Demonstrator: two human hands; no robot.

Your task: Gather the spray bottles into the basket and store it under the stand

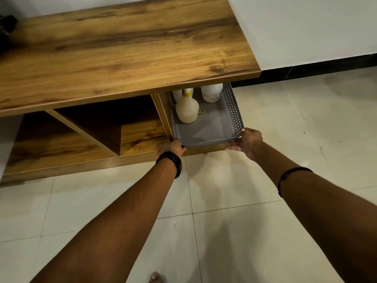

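Left grip: our left hand (170, 147) is wrapped on the near-left corner of the basket (234, 111), fingers curled under the near rim.
Right grip: our right hand (247, 140) clasps the near-right corner, thumb on top of the rim, fingers beneath the near wall.
Hold point: we judge the two near corners the right place; the rim there looks stiffest, and the load stays level between both hands.
Handling: thin grey plastic with perforated walls, so probably light itself and a little flexible; the weight likely comes from the bottles. They stand loose on a smooth floor and may topple if we jerk.
Position: the basket sits in the right-end bay of the stand (122, 48), on the bottom shelf, far half under the top, near edge at the shelf's front edge.
Contents: a cream spray bottle (186, 109) upright by the left wall; two white bottles (211, 93) at the far end, tops hidden by the stand's top.
Look: long rectangular tray, solid grey bottom, mostly bare toward us.
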